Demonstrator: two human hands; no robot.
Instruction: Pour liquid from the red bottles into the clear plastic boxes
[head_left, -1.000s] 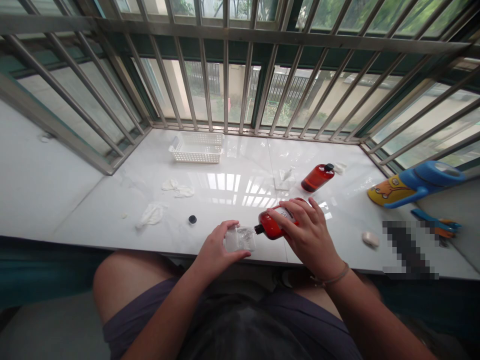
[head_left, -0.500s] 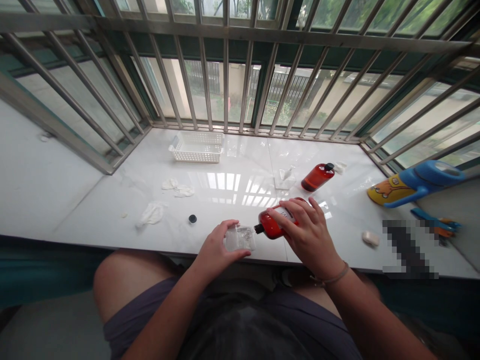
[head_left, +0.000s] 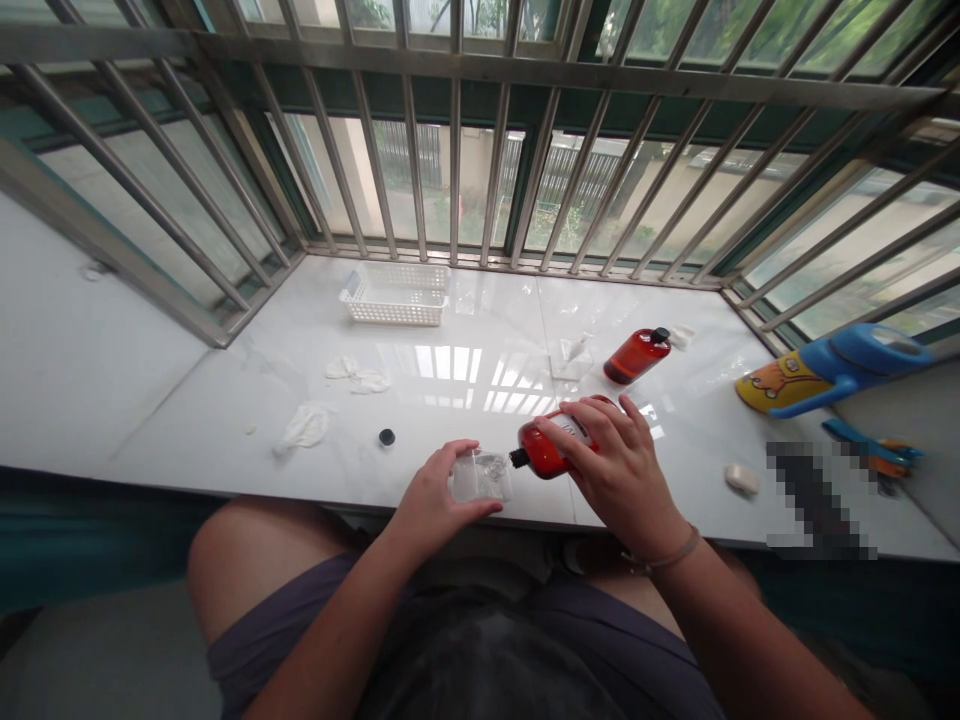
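Observation:
My left hand grips a small clear plastic box near the counter's front edge, thumb in front and fingers behind. Something transparent shows inside the box, too unclear to name. A red bottle with a white label is in my right hand, tipped on its side. Its dark, uncapped mouth points left at the box's right side. To the left of the box, a black bottle cap lies on the counter. Behind my right hand, a second red bottle wears its black cap.
On the white counter are a white perforated basket, crumpled white tissues, and a small clear square dish. At right are a beige lump and a blue-and-yellow flask. Metal bars line the window.
Both hands, the red bottle and the clear box stay in nearly the same place. The view has shifted very slightly.

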